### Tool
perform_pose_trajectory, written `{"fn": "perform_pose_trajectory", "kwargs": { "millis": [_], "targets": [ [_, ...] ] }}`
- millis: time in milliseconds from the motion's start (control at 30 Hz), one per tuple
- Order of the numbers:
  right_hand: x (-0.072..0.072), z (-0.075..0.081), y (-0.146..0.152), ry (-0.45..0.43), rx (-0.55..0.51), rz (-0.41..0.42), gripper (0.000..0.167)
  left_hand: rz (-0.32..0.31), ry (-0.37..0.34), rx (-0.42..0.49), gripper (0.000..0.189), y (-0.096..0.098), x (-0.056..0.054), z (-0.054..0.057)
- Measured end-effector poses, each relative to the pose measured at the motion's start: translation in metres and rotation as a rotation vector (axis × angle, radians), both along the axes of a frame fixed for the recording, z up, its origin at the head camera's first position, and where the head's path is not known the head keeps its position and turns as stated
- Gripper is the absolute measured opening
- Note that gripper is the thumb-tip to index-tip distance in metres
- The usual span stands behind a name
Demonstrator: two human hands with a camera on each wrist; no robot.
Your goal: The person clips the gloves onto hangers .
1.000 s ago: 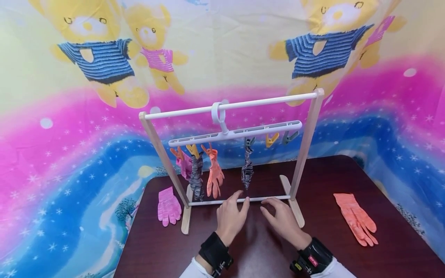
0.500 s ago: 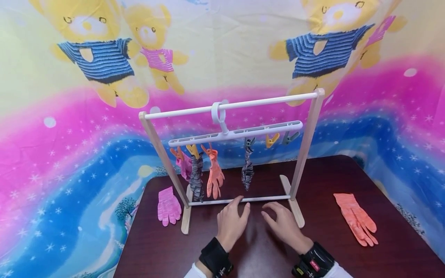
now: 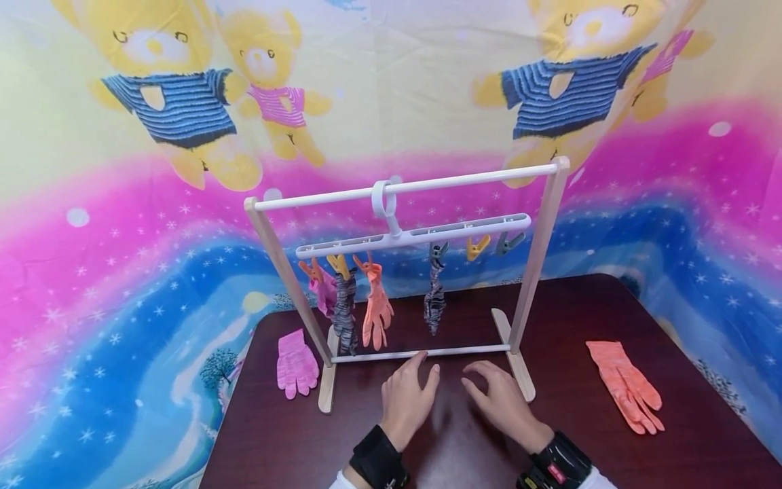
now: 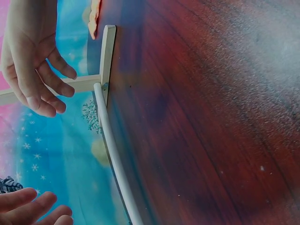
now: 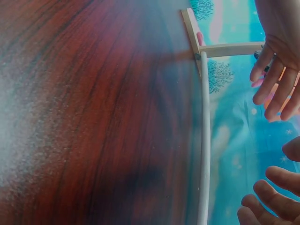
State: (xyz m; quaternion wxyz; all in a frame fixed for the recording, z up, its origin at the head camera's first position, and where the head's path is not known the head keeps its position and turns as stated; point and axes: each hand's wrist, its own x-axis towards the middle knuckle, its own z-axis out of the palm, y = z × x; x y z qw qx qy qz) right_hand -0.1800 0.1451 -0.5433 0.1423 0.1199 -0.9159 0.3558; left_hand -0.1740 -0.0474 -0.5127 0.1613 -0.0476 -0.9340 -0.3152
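Cartoon-bear fabric backs a dark table. Head view: striped cloth hangs within the rack, a pink glove and an orange glove lie either side, and the left hand and right hand, fingers loosely bent, hold nothing near the lower bar. Left wrist view: both hands clear of that bar. Right wrist view: fingers slightly spread, gripping nothing

Staged indoor set, w/ teddy-print cloth bkdrop behind dk brown tbl.
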Motion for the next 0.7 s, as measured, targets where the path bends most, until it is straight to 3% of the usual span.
{"fn": "perform_pose_trajectory", "kwargs": {
  "millis": [700],
  "targets": [
    [0.008,-0.007,0.003,-0.001,0.035,-0.007,0.016,0.013,-0.041,-0.019,0.039,0.000,0.007,-0.012]
  ]
}}
